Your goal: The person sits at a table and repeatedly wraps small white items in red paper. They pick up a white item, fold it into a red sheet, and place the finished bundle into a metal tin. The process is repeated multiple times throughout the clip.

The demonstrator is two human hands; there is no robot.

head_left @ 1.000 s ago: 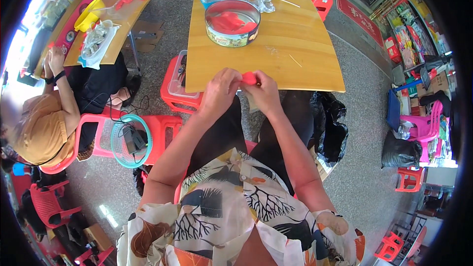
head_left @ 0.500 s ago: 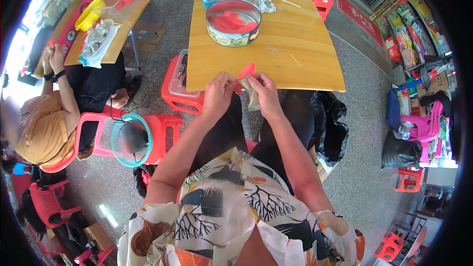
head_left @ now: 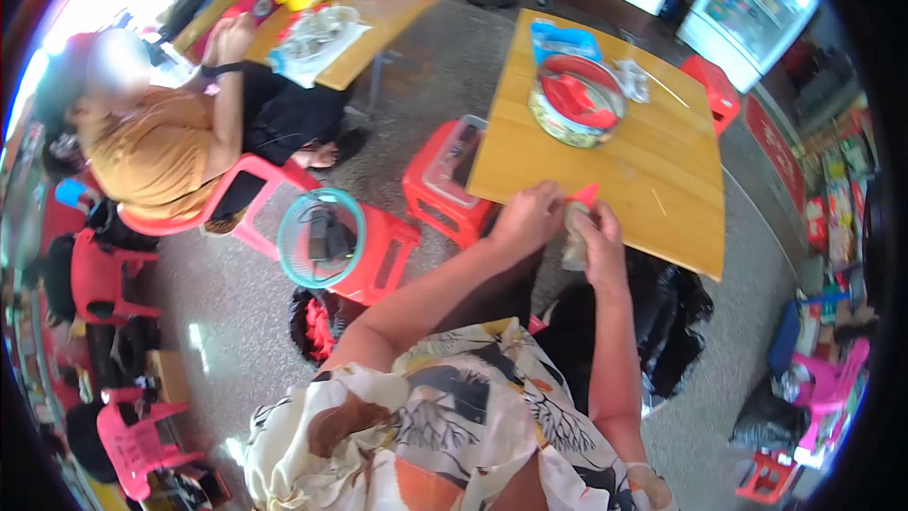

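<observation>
My right hand (head_left: 600,244) is closed around a small greyish-tan, thin pouch-like thing (head_left: 572,248) at the near edge of the wooden table (head_left: 605,185). A red piece (head_left: 584,196), pointed at its tip, sticks up from the top of it, between my hands. Close by on the left, my left hand (head_left: 532,220) has its fingers pinched together; what they grip is hidden. On the table stands a round printed tin (head_left: 578,139) with red pieces (head_left: 570,95) inside.
A blue tray (head_left: 567,41), crumpled clear plastic (head_left: 632,81) and thin sticks (head_left: 659,202) lie on the table. Red stools (head_left: 437,191), a teal basket (head_left: 323,237) and a black bag (head_left: 676,312) surround me. To the left, a person (head_left: 156,137) sits at another table.
The view has swung left, so the table and my hands appear farther right. My hands keep the same pinching hold around the red piece and the greyish pouch.
</observation>
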